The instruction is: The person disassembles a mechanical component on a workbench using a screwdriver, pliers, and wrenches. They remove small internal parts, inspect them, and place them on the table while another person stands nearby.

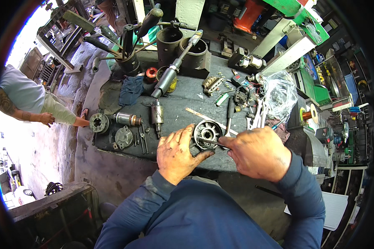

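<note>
A round metal end housing (207, 132), with an open centre and ridged inner ring, lies near the front edge of the dark work table (183, 114). Around its left rim my left hand (176, 153) is curved, with thumb and forefinger on either side. My right hand (255, 152) is closed on a thin dark metal rod tool (208, 142), whose handle is hidden in the fist. The tool's shaft points left across the housing's near part. A hammer (230, 116) lies just beyond, beside a flat strip (201, 117).
Left on the table are an armature (129, 119), a round cover (123, 137), another housing (99, 123) and a cylindrical solenoid (157, 116). Wrenches (259, 114) and a plastic bag (281, 93) lie right. Metal cylinders (169, 43) stand behind. A person (29, 95) stands at left.
</note>
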Tool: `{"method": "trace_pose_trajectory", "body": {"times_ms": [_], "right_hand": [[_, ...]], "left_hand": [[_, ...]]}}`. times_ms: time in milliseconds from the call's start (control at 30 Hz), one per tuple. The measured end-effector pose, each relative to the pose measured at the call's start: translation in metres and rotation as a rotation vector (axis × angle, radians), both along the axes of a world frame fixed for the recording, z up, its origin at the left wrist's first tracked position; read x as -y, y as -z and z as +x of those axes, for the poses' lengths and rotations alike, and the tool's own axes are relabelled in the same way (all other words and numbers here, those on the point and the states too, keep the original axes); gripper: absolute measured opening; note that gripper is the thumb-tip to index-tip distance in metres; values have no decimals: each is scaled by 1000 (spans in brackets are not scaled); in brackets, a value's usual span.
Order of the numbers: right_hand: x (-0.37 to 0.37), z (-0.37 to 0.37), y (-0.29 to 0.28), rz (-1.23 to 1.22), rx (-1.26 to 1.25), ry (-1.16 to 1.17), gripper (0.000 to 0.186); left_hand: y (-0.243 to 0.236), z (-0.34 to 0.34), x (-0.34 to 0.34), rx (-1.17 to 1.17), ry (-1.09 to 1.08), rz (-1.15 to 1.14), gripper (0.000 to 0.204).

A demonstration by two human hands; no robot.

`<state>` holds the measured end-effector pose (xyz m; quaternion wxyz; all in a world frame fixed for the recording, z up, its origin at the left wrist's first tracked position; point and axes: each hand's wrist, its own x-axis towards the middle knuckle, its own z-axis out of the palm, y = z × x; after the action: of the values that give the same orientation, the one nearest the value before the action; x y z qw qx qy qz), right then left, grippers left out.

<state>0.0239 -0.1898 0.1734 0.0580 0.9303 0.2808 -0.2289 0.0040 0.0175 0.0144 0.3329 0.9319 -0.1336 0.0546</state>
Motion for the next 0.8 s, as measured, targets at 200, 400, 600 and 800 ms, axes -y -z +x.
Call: {"method": "trace_pose_trajectory", "body": {"times_ms": [200, 400, 600, 800], "right_hand": [[-16, 8, -5, 10, 56, -143, 33], [-25, -57, 31, -55, 284, 46, 45], [-18, -80, 70, 126, 440, 187, 54], [7, -88, 58, 227, 395, 259, 46]], "left_hand": [[2, 0, -1, 55, 13, -33, 88], [2, 1, -4, 81, 54, 3, 76], [-5, -1, -1, 18, 69, 32, 71], [-16, 2, 3, 10, 53, 55, 73]]}}
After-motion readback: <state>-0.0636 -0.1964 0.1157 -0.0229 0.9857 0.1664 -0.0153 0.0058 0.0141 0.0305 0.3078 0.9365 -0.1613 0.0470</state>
